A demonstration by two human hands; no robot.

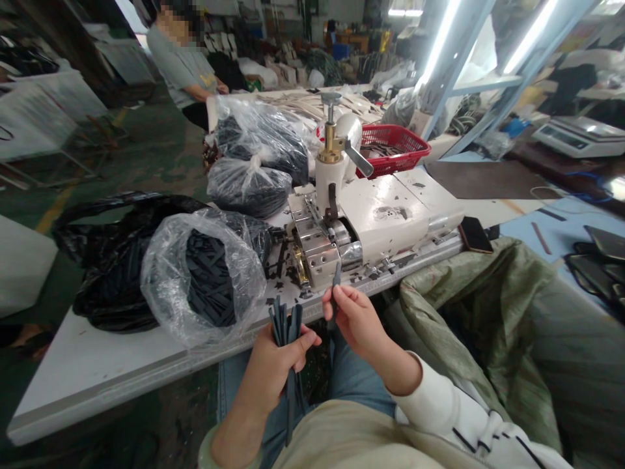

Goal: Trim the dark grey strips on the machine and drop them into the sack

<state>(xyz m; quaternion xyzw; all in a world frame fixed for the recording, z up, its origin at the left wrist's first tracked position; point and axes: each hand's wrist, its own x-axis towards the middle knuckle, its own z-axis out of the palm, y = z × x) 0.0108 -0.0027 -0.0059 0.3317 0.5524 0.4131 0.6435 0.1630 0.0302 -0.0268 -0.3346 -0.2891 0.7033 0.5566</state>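
My left hand (277, 358) is closed around a bundle of dark strips (287, 326), which fan out above the thumb and hang below the fist. Pinched between the thumb and fingers of my right hand (359, 319) is a single dark strip (336, 286), held upright. Its upper tip is close to the metal front of a cream-coloured machine (381, 208); whether they touch I cannot tell. A lever and a brass-coloured post (332, 146) rise from the machine. Left of it, an opened clear plastic bag (163, 273) holds many similar strips (211, 277).
A black plastic bag (112, 260) lies at the table's left, with tied clear bags (249, 185) behind. A red basket (398, 146) stands beyond the machine. To the right are a phone (474, 234) and a green sack (469, 286). A person (180, 65) stands at the back left.
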